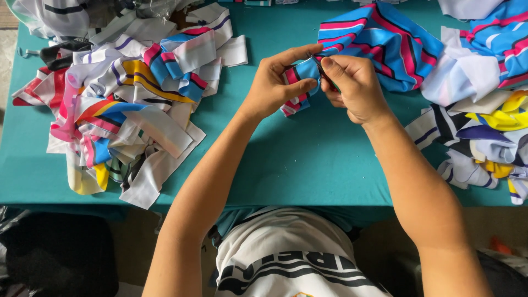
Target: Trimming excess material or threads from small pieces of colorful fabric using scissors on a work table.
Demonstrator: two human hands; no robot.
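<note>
Bright, even daylight, soft shadows under the arms, sharp focus throughout.

Around the bare middle of the teal table [308, 165], room lies open toward its near edge, while a heap of mixed fabric pieces [126, 104] blocks its left side, striped blue-and-pink cloth [385, 44] crowds its far side, and another fabric pile [484, 126] closes its right.

The hands [319, 82] hide a small dark tool [319, 65] between the fingers.
</note>
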